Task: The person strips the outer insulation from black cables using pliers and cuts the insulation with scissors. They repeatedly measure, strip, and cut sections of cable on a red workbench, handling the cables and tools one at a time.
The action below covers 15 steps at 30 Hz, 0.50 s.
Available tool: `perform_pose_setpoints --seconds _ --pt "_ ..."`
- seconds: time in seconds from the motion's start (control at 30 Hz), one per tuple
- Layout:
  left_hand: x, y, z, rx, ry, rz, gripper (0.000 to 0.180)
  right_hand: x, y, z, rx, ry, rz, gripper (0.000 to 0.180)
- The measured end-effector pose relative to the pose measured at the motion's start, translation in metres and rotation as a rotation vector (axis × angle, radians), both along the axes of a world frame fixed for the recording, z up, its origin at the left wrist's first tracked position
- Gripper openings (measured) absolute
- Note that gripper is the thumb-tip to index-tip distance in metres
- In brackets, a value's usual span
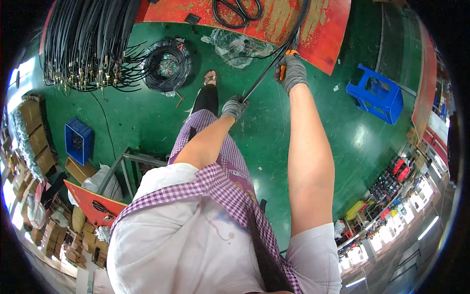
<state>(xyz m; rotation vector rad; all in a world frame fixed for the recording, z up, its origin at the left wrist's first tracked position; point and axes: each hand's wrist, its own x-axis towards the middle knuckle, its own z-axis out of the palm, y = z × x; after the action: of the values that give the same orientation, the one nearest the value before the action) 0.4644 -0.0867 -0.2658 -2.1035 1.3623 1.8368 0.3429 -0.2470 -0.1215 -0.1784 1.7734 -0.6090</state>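
Both my hands wear grey knit gloves. My left hand (235,108) is closed around the lower end of a bundle of long black cables (264,73), in front of my body. The bundle slants up and right from there to the red tabletop (323,41). My right hand (293,71), farther forward at the table's edge, is closed on an orange-handled tool (282,72) beside the cables. The tool's working end is hidden by the glove and cables, so its exact kind does not show.
Black loops (237,13) lie on the red tabletop. Many black cables with metal ends (93,59) hang at far left, beside a coil of black cable (167,66). Clear plastic wrap (237,48), a blue stool (374,93) and a blue crate (78,139) are on the green floor.
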Motion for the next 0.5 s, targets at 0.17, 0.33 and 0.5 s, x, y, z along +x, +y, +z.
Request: perform_pose_setpoints --seconds 0.17,0.33,0.5 --pt "-0.016 0.002 0.009 0.080 0.167 0.033 0.033 -0.002 0.000 -0.006 -0.013 0.027 -0.018 0.013" --pt "-0.023 0.032 0.020 0.120 0.182 0.038 0.038 -0.006 -0.001 -0.012 -0.007 0.070 0.063 0.017" --pt "-0.008 0.067 -0.019 0.107 -0.004 -0.071 0.029 -0.005 0.002 -0.014 -0.019 0.105 0.030 0.020"
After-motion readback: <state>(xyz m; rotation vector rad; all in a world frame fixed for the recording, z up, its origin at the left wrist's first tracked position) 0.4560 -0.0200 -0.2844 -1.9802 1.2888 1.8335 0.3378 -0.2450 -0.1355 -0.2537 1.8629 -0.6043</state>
